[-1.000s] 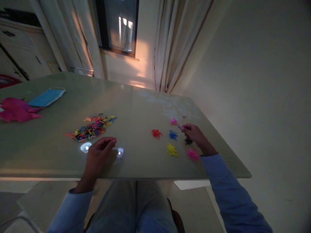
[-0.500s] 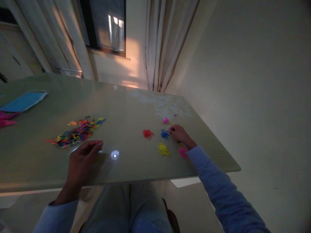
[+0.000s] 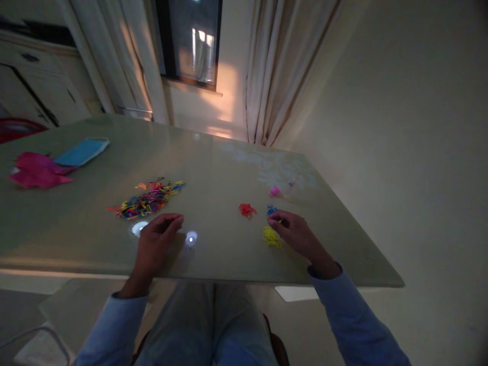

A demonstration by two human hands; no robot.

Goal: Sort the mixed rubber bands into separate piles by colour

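On the green table lies a loose heap of mixed-colour bands (image 3: 147,201) at the left. My left hand (image 3: 158,241) hovers in front of it, fingers pinched together; anything between them is too small to make out. At the right are small piles: red bands (image 3: 247,210), blue bands (image 3: 271,209), yellow bands (image 3: 271,237) and a pink bundle (image 3: 274,191). My right hand (image 3: 292,231) is over the blue and yellow piles, partly covering the blue one, with thumb and forefinger closed together. Whether it holds a band cannot be seen.
A blue face mask (image 3: 84,152) and a pink cloth-like item (image 3: 40,170) lie at the table's far left. A small clear item (image 3: 292,182) sits behind the pink bundle. The table (image 3: 213,259) has its front edge above my lap. A wall borders its right side.
The view has turned left, showing more of the pink item. My right hand has drawn back from the blue pile toward me and now hides the pink pile near the front.
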